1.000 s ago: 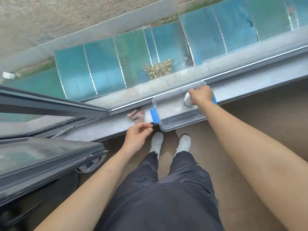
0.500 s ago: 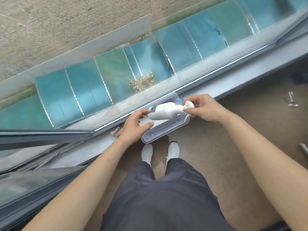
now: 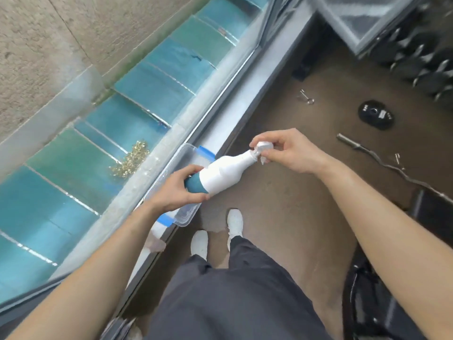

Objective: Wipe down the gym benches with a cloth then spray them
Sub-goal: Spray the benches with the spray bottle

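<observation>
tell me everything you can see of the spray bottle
The spray bottle looks like white plastic with a teal base and a white spray head on a narrow neck. It is held nearly sideways, head up and to the right. The left hand grips the teal base; the right hand pinches the head. It is close by the clear container.

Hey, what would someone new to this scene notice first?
The white-and-teal spray bottle, held at centre: the left hand grips its teal base, the right hand pinches its top. Beside it a clear plastic box sits on the windowsill, and a bent barbell lies on the floor at right.
</observation>
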